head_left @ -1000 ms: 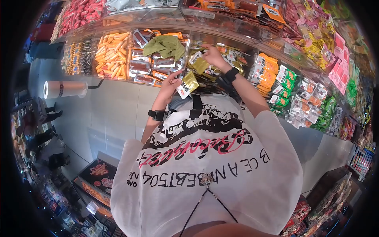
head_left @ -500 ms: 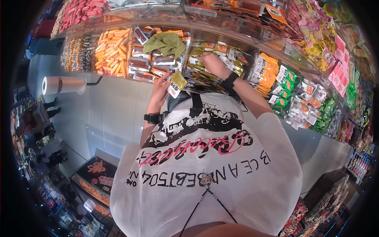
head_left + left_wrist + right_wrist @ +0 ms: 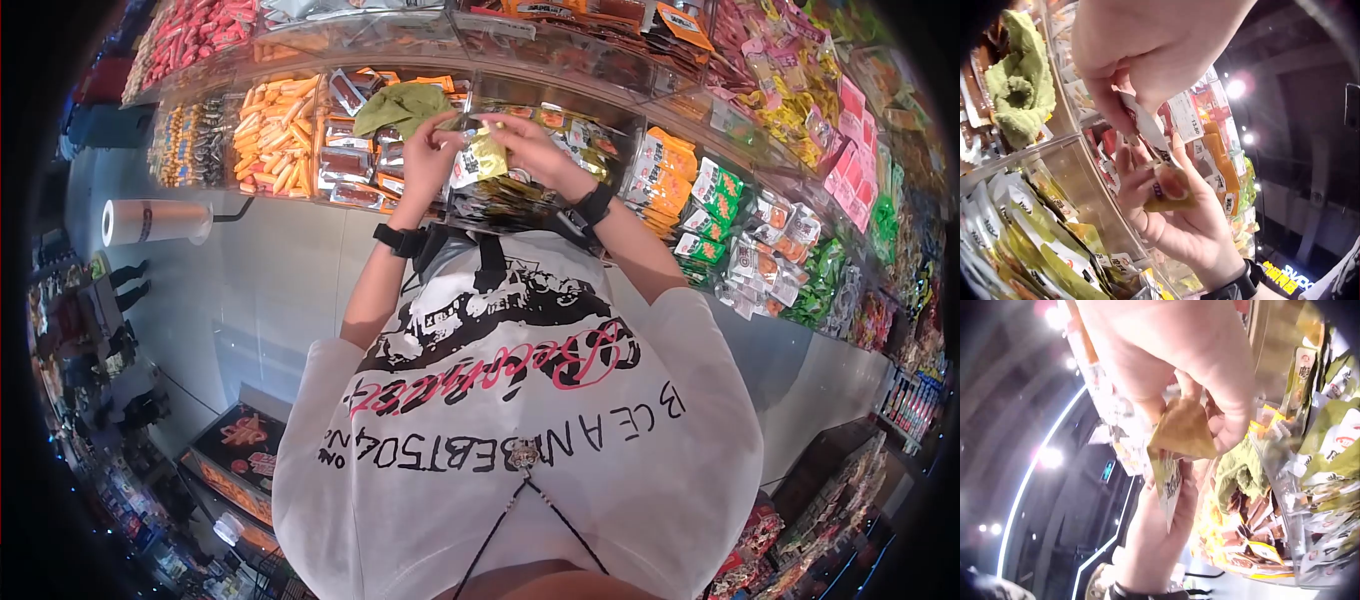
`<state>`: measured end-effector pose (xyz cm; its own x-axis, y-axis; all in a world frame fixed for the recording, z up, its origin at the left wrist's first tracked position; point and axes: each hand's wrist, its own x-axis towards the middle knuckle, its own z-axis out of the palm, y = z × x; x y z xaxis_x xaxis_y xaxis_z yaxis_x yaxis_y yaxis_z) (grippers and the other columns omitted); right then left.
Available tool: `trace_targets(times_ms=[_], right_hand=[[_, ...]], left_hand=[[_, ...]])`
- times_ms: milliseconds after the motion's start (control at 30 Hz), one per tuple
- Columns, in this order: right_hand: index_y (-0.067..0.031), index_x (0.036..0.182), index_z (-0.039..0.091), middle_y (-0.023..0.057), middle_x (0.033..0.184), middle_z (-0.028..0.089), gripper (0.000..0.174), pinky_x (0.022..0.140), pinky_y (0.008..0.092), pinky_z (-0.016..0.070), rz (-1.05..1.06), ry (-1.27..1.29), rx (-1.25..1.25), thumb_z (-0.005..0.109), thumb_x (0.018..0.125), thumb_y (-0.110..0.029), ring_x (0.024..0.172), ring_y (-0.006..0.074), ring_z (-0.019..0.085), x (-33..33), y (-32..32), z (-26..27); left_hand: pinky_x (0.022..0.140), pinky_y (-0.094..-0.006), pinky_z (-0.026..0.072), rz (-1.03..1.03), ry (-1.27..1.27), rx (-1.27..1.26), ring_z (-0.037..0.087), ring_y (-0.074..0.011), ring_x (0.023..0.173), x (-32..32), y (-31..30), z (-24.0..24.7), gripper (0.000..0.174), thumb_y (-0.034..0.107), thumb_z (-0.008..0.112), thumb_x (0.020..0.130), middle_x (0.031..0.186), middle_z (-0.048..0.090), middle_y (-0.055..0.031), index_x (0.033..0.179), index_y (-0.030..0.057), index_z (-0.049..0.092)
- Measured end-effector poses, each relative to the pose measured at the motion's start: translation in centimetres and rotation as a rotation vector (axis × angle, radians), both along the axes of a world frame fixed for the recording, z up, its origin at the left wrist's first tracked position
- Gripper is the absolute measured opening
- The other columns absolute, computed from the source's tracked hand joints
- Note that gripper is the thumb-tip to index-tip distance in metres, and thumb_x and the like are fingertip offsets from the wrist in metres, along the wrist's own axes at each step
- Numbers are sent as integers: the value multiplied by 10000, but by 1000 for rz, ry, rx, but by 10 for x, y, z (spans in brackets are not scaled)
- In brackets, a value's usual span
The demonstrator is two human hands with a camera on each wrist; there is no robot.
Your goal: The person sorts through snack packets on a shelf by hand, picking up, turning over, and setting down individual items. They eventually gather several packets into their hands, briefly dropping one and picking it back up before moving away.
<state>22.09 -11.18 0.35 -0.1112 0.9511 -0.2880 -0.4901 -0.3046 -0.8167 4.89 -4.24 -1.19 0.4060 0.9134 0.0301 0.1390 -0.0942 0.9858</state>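
Observation:
A gold and white snack packet (image 3: 480,162) is held between my two hands over the bin of like packets (image 3: 515,205). My left hand (image 3: 428,160) pinches its white end; in the left wrist view that hand (image 3: 1147,50) comes down from above with thumb and fingers on the edge. My right hand (image 3: 532,148) grips the gold end, and the right wrist view shows the packet's gold face (image 3: 1185,431) bent under those fingers. A crumpled green cloth (image 3: 405,108) lies on the brown snack packets just beyond my left hand.
Clear dividers separate the bins. Orange sticks (image 3: 280,140) fill a bin to the left; orange packets (image 3: 660,170) and green packets (image 3: 712,200) stand to the right. Higher bins (image 3: 590,65) rise behind. A plastic bag roll (image 3: 158,222) sticks out at the left.
The left hand, carrying its packet, has moved up and right from the bin's near left corner. My right hand has left the bin's packets and moved left to meet it.

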Motion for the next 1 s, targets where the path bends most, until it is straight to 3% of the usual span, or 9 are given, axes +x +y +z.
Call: trace_targets(times_ms=[100, 267, 300, 400, 567, 667, 833, 933, 1000], right_hand=[[-21, 1120, 571, 44, 935, 619, 299, 661, 230, 470, -27, -72, 13, 582, 875, -192, 867, 78, 581, 29, 13, -13], [-6, 854, 620, 144, 718, 634, 209, 627, 309, 469, -222, -1196, 393, 672, 758, -184, 668, 261, 620, 43, 7, -40], [-17, 816, 600, 172, 740, 612, 175, 615, 349, 456, -296, -1204, 439, 660, 742, -163, 680, 342, 588, 40, 4, -40], [-8, 849, 612, 141, 791, 621, 179, 609, 325, 456, -179, -1216, 281, 664, 777, -163, 639, 273, 587, 33, -12, -43], [-29, 821, 641, 143, 789, 611, 141, 644, 396, 458, -202, -1267, 418, 584, 778, -151, 724, 328, 581, 23, -33, -59], [-32, 836, 654, 146, 785, 611, 148, 667, 397, 456, -115, -1249, 404, 583, 776, -147, 749, 329, 579, 21, -44, -71], [-35, 881, 658, 157, 819, 612, 167, 678, 394, 458, -38, -1230, 355, 563, 813, -154, 769, 330, 576, 25, -48, -74], [-22, 965, 622, 185, 874, 606, 201, 737, 404, 438, -486, -1408, 392, 553, 838, -161, 820, 354, 557, 53, -42, -58], [10, 1008, 559, 196, 887, 554, 268, 752, 437, 421, -595, -1658, 165, 569, 822, -184, 872, 377, 519, 81, -47, -64]], left_hand=[[542, -204, 423, -22, 42, 58, 542, -38, 614, 10, 11, 10, 325, 36, 642, 776, 740, 663, -40, 1096, 27, 587], [494, -237, 428, -196, 115, 205, 550, -104, 528, 29, 19, -5, 191, 74, 625, 799, 796, 665, -77, 984, 31, 647], [510, -252, 437, -208, 145, 231, 558, -128, 540, 32, 20, -10, 153, 91, 611, 812, 806, 658, -80, 940, 23, 659], [526, -266, 444, -253, 160, 231, 561, -124, 556, 34, 23, -31, 149, 96, 601, 818, 818, 655, -82, 936, 27, 661], [703, -343, 456, -366, 274, 532, 567, -284, 769, 18, 12, -53, 145, 74, 621, 765, 792, 624, -118, 897, 39, 668], [735, -366, 454, -348, 245, 677, 564, -290, 807, 13, 3, -55, 135, 68, 629, 752, 798, 624, -107, 878, 34, 663], [819, -363, 435, -381, 350, 728, 531, -269, 963, 19, -6, -53, 213, 77, 632, 750, 1046, 593, -94, 960, 42, 637], [928, -394, 379, -472, 384, 881, 476, -293, 1090, 28, -12, -50, 354, 161, 585, 815, 1190, 517, -89, 1154, 65, 547], [1003, -433, 303, -594, 610, 1016, 424, -304, 1172, 30, -22, -51, 448, 252, 517, 861, 1254, 470, -96, 1266, 74, 440]])
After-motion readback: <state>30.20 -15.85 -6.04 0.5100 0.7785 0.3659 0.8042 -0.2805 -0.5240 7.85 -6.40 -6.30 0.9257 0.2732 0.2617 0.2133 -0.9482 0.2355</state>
